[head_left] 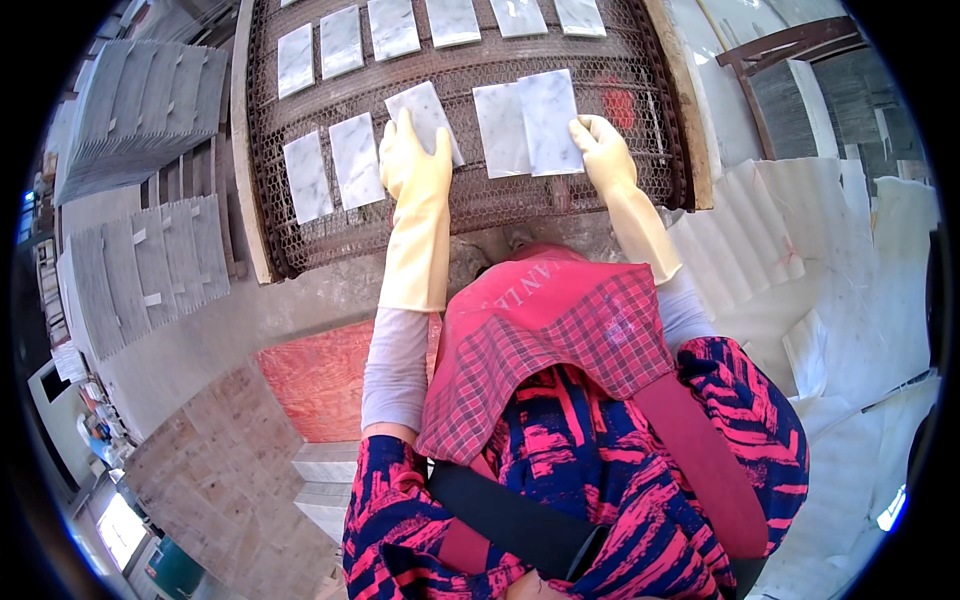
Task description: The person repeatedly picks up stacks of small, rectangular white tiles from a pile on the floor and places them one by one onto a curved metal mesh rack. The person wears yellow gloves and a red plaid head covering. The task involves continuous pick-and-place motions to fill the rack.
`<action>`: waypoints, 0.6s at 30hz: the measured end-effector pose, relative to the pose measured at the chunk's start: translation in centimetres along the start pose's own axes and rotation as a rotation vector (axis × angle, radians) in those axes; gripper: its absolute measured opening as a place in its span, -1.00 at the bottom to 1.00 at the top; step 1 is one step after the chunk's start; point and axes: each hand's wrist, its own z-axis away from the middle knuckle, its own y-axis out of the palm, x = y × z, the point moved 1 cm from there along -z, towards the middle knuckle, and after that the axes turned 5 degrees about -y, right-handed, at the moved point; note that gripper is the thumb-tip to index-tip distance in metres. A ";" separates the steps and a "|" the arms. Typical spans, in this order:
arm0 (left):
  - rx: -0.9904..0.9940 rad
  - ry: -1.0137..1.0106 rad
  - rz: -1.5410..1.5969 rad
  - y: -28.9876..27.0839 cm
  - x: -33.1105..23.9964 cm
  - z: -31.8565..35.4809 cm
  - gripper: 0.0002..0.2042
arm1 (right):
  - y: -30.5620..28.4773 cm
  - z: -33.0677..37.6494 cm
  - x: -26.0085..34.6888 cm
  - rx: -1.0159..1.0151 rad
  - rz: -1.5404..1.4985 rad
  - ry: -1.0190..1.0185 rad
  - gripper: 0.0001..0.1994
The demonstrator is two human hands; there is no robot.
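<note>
My left hand (415,165), in a cream rubber glove, lies with thumb and fingers spread on a white, grey-veined marble tile (425,100). That tile sits tilted on the wire-mesh conveyor (350,92), and the hand hides its lower left part. With its fingers closed at the right edge, my right hand (603,155), gloved alike, grips another marble tile (549,120). This one overlaps the right side of a neighbouring tile (497,130). Left of my left hand, two more tiles (307,178) stand in the same row.
A farther row of tiles (394,28) crosses the mesh. Wooden rails (245,150) border the conveyor. Tall stacks of grey slabs (145,110) stand at left. White sheeting (810,240) drapes the right side, near more slabs in a rack (790,100). A reddish board (325,380) lies below.
</note>
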 end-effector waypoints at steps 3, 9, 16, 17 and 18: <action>0.077 -0.065 -0.312 1.2 -1.1 -0.5 -0.15 | -1.1 -0.7 -0.7 -0.032 0.161 0.061 -0.56; 0.094 -0.104 -0.377 2.0 -2.0 -0.6 -0.14 | -1.3 0.9 0.9 -0.090 0.404 -0.082 -0.55; 0.015 -0.007 0.246 -1.8 -1.1 1.2 -0.24 | 2.6 3.3 7.1 0.463 -0.339 -0.014 -0.39; 0.034 -0.021 0.388 -2.7 -1.9 2.4 -0.26 | 4.2 3.5 7.5 0.534 -0.471 0.019 -0.33; 0.075 -0.043 0.475 -3.5 -2.7 3.6 -0.28 | 5.8 3.7 7.9 0.603 -0.595 0.059 -0.26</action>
